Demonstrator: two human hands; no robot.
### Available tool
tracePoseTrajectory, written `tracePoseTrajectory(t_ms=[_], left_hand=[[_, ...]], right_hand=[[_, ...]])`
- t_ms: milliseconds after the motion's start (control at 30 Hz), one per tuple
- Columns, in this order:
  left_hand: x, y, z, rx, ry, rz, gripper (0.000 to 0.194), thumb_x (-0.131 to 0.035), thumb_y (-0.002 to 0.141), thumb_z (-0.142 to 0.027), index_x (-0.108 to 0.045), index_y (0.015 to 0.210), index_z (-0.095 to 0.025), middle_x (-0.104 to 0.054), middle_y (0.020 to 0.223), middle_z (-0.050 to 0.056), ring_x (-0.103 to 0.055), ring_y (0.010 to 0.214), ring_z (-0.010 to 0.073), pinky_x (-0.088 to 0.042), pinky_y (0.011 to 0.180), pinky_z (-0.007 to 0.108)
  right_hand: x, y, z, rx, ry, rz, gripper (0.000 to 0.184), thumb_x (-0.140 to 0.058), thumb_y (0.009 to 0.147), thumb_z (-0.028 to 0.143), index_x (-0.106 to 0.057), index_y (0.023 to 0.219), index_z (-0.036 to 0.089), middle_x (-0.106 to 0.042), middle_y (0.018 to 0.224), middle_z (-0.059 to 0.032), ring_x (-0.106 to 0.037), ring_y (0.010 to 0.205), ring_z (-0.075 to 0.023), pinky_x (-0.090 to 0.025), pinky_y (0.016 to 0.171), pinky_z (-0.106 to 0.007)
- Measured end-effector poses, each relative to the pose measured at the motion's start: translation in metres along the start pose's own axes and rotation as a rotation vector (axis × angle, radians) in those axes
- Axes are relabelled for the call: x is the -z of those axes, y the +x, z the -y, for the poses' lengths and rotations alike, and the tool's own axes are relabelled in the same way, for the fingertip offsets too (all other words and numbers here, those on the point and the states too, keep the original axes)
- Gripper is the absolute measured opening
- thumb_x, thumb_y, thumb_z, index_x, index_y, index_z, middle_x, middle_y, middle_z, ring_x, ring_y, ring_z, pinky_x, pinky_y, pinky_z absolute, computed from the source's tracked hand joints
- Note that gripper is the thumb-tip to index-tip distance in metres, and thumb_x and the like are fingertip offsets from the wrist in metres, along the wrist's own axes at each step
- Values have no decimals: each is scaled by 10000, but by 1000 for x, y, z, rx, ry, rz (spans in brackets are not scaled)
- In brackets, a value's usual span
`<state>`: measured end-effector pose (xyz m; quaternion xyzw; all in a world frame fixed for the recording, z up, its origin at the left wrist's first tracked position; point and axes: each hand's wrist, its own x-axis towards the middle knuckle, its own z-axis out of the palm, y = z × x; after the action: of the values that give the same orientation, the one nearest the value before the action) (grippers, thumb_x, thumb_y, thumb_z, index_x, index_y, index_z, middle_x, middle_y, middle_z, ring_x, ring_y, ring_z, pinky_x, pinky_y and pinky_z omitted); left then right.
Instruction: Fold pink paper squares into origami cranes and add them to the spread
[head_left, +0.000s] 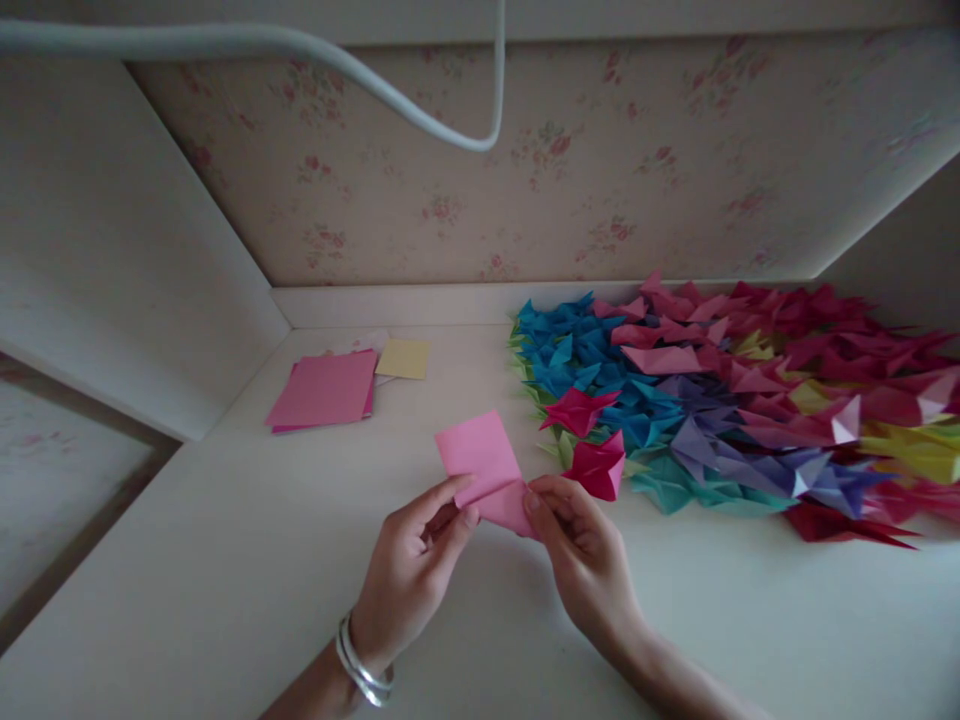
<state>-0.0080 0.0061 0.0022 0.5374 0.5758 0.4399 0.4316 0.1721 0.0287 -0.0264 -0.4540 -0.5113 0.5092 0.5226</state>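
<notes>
A pink sheet of origami paper (481, 455), creased and partly folded, is held between both hands over the white table. My left hand (412, 565) pinches its lower left edge between thumb and fingers. On the opposite side, my right hand (581, 555) grips the right edge near the fold, thumb on top. The paper's upper part stands out as a flat square, while a folded flap lies below the crease. Just beyond my right hand are two deep pink folded paper pieces (598, 466). Silver bangles circle my left wrist.
A large heap of folded paper pieces (705, 385) in blue, pink, purple, yellow and teal covers the table's right side. At the back left lie a stack of pink paper squares (324, 390) and a small yellow square (403, 359). A white cable (300, 42) hangs overhead.
</notes>
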Motion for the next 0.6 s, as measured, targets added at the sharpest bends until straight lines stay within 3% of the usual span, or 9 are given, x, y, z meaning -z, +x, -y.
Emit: tracePoseTrajectory(t_ms=[433, 600], left_hand=[[-3, 4, 3, 146, -364, -10, 527, -705, 855, -289, -560, 1349, -175, -755, 869, 11, -689, 818, 152, -567, 820, 277], [-3, 5, 5, 167, -371, -9, 592, -713, 845, -294, -533, 1396, -174, -723, 786, -11, -669, 769, 138, -567, 815, 290]], right_hand=[[-3, -1, 2, -58, 54, 8, 149, -625, 921, 349, -585, 986, 221, -676, 775, -16, -603, 670, -151, -459, 572, -228], [-5, -1, 4, -64, 63, -27, 183, -652, 895, 375, -586, 955, 215, -682, 714, -12, -612, 624, -148, -473, 550, -225]])
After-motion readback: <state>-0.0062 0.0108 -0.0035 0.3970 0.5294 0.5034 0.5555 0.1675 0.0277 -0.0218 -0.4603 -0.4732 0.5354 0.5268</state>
